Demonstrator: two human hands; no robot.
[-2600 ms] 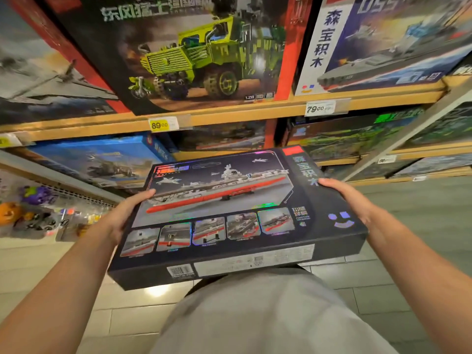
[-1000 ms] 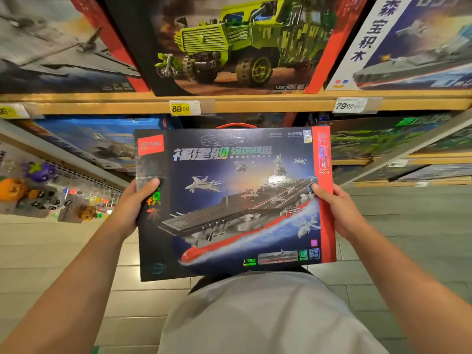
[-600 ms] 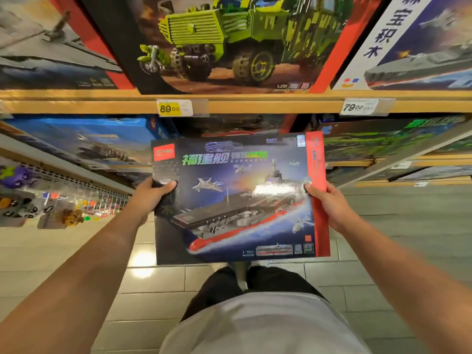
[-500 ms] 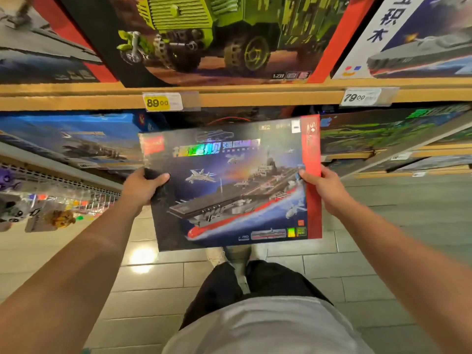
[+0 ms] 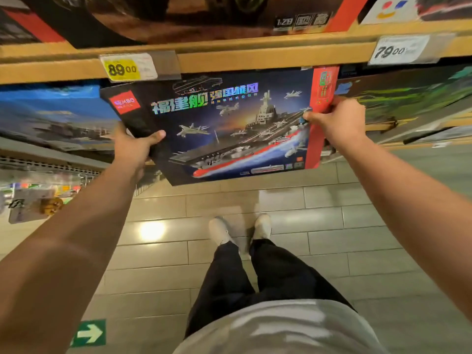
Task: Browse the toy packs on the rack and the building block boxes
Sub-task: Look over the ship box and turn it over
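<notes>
Reaching forward with both bare forearms stretched out, the person holds a large flat dark-blue cardboard building block box printed with a grey and red aircraft carrier by its two side edges. The left hand grips the box's dark left edge, thumb curled over the printed face and the other fingers hidden behind it. The right hand clamps the red stripe along the right edge, thumb tip pressed on the front and knuckles bent round the side. The box is tilted, its printed face turned up toward the camera, and its top edge sits just under the front lip of a pale wooden shelf board that carries a yellow price tag reading 89.00 and a white price tag reading 79.00. A blue box lies on the shelf level to the left (its picture is too blurred to read), and a dark box with green print lies to the right. Below, light shoes stand on a grey tiled floor bearing a green arrow sticker.
</notes>
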